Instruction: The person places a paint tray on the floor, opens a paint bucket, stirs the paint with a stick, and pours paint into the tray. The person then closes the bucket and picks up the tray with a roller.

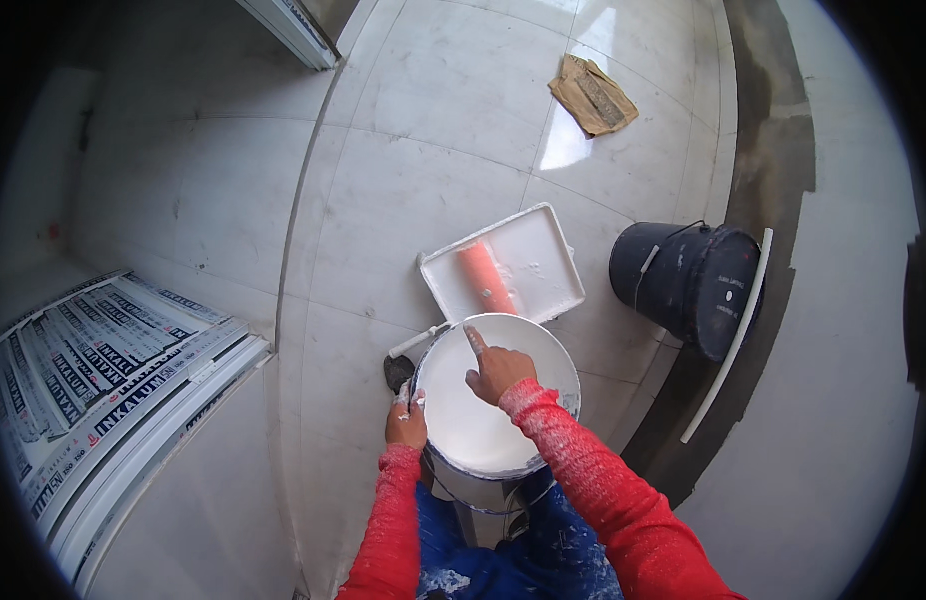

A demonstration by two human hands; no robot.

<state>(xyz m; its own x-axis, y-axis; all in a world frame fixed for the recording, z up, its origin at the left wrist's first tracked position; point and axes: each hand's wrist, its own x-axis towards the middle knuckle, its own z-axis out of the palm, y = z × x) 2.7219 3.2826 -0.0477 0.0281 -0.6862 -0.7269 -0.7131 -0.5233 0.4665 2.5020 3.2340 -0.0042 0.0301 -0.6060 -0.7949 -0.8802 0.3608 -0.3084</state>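
A round bucket of white paint (473, 410) stands upright in front of me, between my legs, with its wire handle hanging on the near side. My left hand (406, 422) grips the bucket's left side near the rim, with white smears on its fingers. Over the paint, my right hand (501, 372) holds nothing. Its index finger is stretched out to the far left rim, its thumb is apart, and the other fingers are curled. Just beyond the bucket lies a white paint tray (549, 262), holding white paint and an orange-pink roller (486, 277) whose white handle (413, 343) sticks out leftward.
A dark lidded bucket (668, 275) stands at the right, near a thin white strip (733, 345) by the wall. Flattened brown paper (593, 95) lies on the tiled floor farther off. A small dark lump (398, 373) sits beside the bucket. Film-wrapped frames (133, 370) occupy the left.
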